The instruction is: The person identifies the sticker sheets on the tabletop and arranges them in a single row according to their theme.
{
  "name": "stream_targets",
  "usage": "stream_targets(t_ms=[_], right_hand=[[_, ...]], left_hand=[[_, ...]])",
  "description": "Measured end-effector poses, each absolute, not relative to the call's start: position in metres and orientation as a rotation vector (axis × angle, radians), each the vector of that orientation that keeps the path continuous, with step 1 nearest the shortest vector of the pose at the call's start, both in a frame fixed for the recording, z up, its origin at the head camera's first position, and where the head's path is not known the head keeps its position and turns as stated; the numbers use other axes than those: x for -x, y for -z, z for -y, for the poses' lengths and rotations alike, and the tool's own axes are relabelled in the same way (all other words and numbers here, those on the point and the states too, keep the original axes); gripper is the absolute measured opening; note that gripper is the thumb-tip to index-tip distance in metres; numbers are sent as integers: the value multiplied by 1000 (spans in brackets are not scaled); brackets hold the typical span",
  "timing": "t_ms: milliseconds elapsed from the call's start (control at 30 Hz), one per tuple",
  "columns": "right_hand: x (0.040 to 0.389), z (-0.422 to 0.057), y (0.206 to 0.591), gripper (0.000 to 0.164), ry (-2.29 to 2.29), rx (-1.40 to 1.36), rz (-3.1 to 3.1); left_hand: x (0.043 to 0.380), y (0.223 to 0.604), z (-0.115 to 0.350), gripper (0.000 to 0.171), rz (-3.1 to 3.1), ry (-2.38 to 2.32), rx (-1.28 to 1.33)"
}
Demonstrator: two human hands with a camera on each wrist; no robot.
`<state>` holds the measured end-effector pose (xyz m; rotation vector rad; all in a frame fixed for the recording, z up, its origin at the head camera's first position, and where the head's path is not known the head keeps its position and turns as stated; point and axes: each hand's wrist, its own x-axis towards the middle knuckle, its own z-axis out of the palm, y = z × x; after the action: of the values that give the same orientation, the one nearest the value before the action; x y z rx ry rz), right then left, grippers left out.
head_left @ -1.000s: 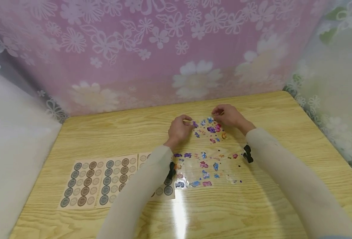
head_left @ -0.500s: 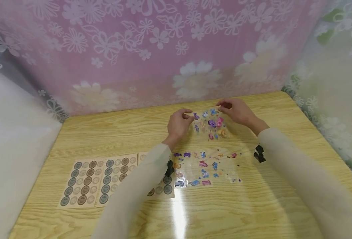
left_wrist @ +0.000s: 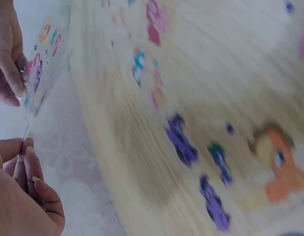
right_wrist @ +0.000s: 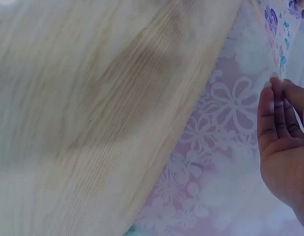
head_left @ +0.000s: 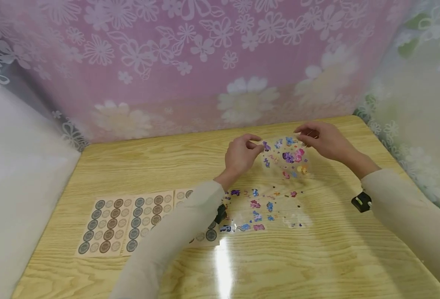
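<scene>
A clear sticker sheet (head_left: 288, 157) printed with colourful pony figures is held up above the table's far part. My left hand (head_left: 242, 154) pinches its left corner between thumb and fingers, and my right hand (head_left: 324, 141) pinches the upper right corner. In the left wrist view the sheet (left_wrist: 41, 69) stretches between both hands, seen nearly edge-on. The right wrist view shows my right hand (right_wrist: 284, 118) gripping the tip of the sheet (right_wrist: 279, 29). Nearer to me, another clear sticker sheet (head_left: 257, 216) with similar figures lies flat on the table, partly hidden by my left sleeve.
Sheets of round labels (head_left: 107, 224) in grey, brown and beige lie side by side at the left, the rightmost partly under my left forearm. The wooden table (head_left: 279, 265) ends at a pink flowered curtain (head_left: 190, 95). Dark wrist cameras (head_left: 362, 202) sit at both sleeves.
The upper sticker sheet has been lifted off the table by both hands and carried to the right. The flat sheet and the label sheets have stayed in place.
</scene>
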<state>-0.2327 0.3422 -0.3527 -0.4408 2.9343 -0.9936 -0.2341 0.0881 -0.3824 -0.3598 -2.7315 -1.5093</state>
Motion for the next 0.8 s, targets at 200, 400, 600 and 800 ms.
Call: stream_targets(t_ms=[200,400,600,800], right_hand=[[216,-369,357,30,937,412,-2953],[196,-393,367,28,920,402,-2941],[178,-416,377,27,923,398,-2911],[164,-433,388,26,903,401,-2885]], left_hand=[[219,382,-111,23,2745,1494,426],[203,387,-135,19,2830,1408,469],[192,396,-156,16,2920,1377,516],[184,404,-170,16,2983,1311,593]])
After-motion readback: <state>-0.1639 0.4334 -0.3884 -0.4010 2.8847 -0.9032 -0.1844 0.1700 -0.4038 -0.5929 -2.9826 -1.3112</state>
